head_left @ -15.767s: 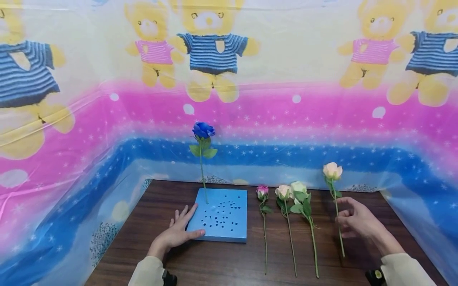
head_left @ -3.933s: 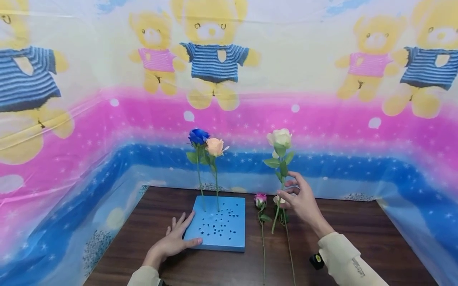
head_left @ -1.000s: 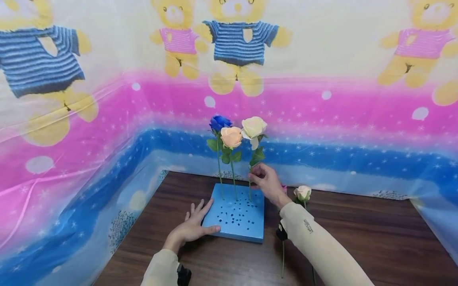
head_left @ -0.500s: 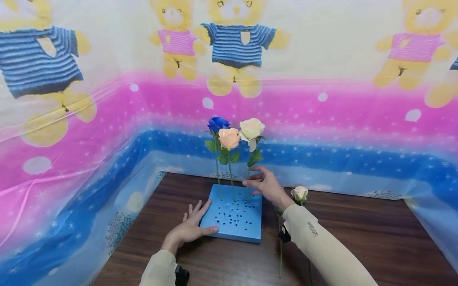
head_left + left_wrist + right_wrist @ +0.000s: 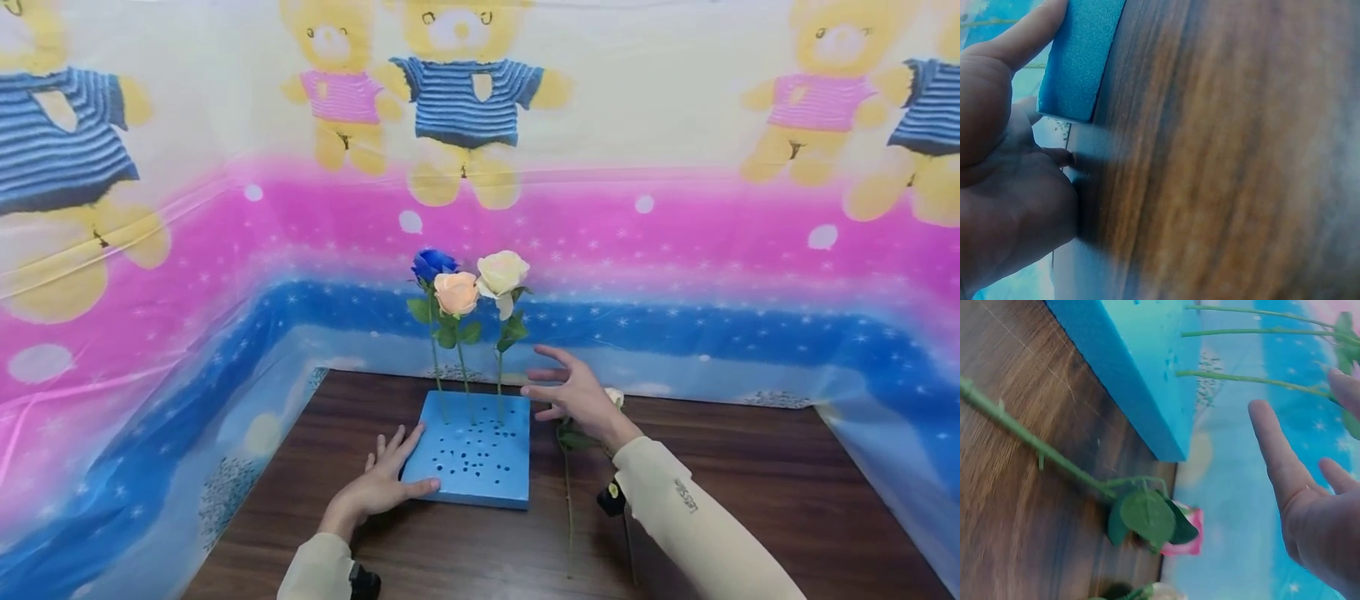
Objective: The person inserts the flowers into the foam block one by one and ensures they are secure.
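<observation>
Three artificial roses stand upright in a light blue foam block [image 5: 487, 492] dotted with holes: a blue rose [image 5: 433, 265], a peach rose [image 5: 456, 293] and a white rose [image 5: 502, 273]. My left hand [image 5: 375, 483] rests against the block's left side with fingers spread, its thumb on the front left corner. Just right of the white rose's stem, my right hand [image 5: 581, 398] hovers with fingers extended, holding nothing. Below it, a pink rose [image 5: 1191, 532] lies on the table, its bloom hidden by the hand in the head view.
Another pale rose [image 5: 615, 397] lies on the dark wooden table [image 5: 480, 558], partly behind the right hand and sleeve. Behind the table hangs a cloth [image 5: 600, 250] printed with bears.
Earlier the peach rose, then the white rose, went from the table into the block beside the blue one. My right hand has just released the white stem and moved right; the left stays.
</observation>
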The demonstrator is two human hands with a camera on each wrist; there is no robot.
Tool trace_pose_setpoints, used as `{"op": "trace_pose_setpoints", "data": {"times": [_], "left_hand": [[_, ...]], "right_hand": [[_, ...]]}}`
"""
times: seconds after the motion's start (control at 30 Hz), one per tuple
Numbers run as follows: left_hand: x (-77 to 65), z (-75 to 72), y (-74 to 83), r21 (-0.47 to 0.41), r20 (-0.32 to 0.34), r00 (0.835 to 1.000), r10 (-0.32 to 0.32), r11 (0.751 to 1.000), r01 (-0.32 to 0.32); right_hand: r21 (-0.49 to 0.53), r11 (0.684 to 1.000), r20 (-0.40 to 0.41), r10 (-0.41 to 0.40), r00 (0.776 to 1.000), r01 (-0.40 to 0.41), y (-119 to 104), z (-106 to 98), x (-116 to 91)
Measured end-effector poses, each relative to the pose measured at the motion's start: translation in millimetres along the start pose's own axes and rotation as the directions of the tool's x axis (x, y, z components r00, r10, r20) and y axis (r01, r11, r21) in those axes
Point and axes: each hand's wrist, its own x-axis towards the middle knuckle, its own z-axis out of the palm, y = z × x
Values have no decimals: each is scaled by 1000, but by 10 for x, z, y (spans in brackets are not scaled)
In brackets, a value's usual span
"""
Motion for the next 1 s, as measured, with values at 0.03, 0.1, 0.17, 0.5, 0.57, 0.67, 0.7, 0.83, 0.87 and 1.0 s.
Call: {"op": "trace_pose_setpoints", "data": {"times": [0.03,0.1,0.17,0.5,0.57,0.67,0.7,0.83,0.87,1.0], "left_hand": [[-6,-2,2,-1,2,1000,1,1000,-1],[-15,-6,13,-1,4,1000,3,1000,-3],[-22,-9,20,3,4,1000,3,1000,-3],[6,19,43,13,11,1000,-5,1000,5],[3,22,36,21,11,1000,-9,1000,9],[3,23,24,24,14,1000,-10,1000,10],[3,20,23,22,18,1000,-10,1000,9],[3,7,22,10,32,999,-7,1000,7],[3,5,25,7,34,999,-7,1000,7],[13,11,33,15,29,1000,-3,1000,2]], "right_hand": [[1,1000,5,3,1000,-3,-20,-35,-44],[1,1000,15,13,1000,-13,-64,-109,-135],[-6,1000,18,27,999,-27,-105,-189,-226],[-24,997,-60,71,996,-72,-54,-652,-679],[-21,996,-76,80,994,-82,15,-715,-757],[-20,996,-98,89,991,-92,135,-799,-861],[-19,995,-108,93,990,-96,172,-819,-894],[-10,993,-138,112,984,-114,321,-869,-1001],[-5,993,-142,117,983,-119,350,-875,-1026],[11,990,-171,142,975,-142,456,-902,-1102]]}}
